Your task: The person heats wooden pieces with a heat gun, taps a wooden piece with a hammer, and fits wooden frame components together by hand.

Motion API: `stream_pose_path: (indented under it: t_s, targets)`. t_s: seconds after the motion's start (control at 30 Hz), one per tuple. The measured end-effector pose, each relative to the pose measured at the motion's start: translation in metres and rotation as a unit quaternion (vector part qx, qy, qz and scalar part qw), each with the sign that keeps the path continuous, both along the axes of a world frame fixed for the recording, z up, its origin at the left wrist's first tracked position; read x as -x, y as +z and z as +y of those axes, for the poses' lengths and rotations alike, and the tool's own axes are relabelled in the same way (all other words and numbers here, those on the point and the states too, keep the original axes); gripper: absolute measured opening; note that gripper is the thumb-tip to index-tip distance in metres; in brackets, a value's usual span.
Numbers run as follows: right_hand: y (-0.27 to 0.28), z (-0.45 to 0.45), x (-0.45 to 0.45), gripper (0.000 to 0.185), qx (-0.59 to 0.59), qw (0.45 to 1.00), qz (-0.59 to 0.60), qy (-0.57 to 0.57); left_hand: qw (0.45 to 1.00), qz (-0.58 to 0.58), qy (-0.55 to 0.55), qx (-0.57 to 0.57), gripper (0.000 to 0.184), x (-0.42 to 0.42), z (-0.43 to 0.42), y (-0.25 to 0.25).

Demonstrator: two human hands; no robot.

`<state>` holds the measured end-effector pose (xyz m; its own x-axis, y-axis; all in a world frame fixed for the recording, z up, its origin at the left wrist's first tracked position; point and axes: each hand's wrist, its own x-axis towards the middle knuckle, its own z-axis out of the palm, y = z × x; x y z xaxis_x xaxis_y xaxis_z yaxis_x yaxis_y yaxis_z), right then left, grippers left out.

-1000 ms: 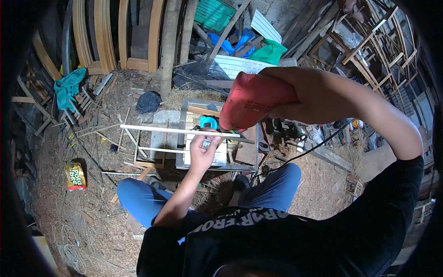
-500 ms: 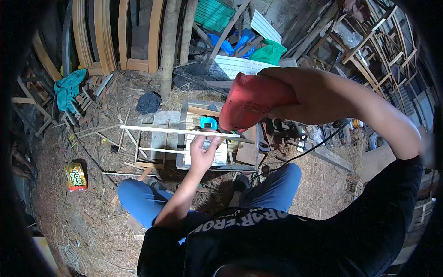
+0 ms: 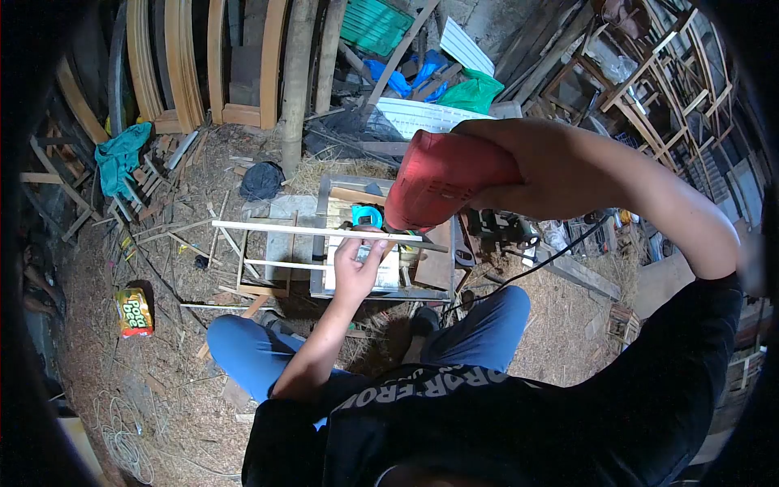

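Observation:
A red power tool is held up by my right hand, whose fingers wrap round its body; its lower end is over the wooden strips. My left hand pinches a pale wooden strip close below the tool. A darker thin strip crosses at the same spot. The tool's tip and the exact contact with the wood are hidden. Beneath lies a low work table, with a bright blue tape measure on it. Another pale strip runs left from the table.
A black cable curves down right of the table. At the left are a snack bag, a teal cloth and scrap wood. Curved wooden frames stand at the back left. A black bag lies behind the strips.
The red tool has tilted slightly in my right hand. My left hand and the strips stay almost still.

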<state>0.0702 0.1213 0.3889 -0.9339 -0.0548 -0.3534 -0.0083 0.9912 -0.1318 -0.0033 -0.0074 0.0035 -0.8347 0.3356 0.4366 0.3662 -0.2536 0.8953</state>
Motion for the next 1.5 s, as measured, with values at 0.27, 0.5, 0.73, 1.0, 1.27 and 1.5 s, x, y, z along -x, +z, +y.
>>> stream_pose_path:
  t_s: [0.27, 0.5, 0.73, 1.0, 1.27, 1.5]
  targets:
    - [-0.002, 0.002, 0.0, 0.057, 0.008, 1.0, 0.001, -0.001, 1.0, 0.005, -0.001, 0.006, 0.012, 0.002, 0.001, -0.005]
    - [-0.002, 0.004, 0.001, 0.058, 0.031, 0.999, 0.008, 0.023, 1.0, -0.008, -0.011, 0.0, 0.011, 0.0, -0.002, 0.001]
    - [-0.003, 0.006, 0.0, 0.059, 0.035, 0.999, 0.01, 0.02, 1.0, 0.004, 0.004, 0.016, 0.011, 0.0, -0.003, 0.003]
    - [-0.005, 0.007, 0.002, 0.059, 0.035, 0.999, 0.007, 0.034, 1.0, 0.016, 0.014, 0.02, 0.012, 0.0, -0.004, 0.006]
    - [0.001, -0.002, 0.003, 0.056, 0.038, 0.998, -0.032, -0.026, 1.0, 0.0, 0.001, 0.025, 0.012, 0.0, -0.005, 0.006]
    - [-0.008, 0.012, 0.001, 0.056, 0.026, 0.998, 0.024, 0.056, 1.0, -0.004, 0.001, 0.021, 0.011, -0.001, -0.006, 0.008]
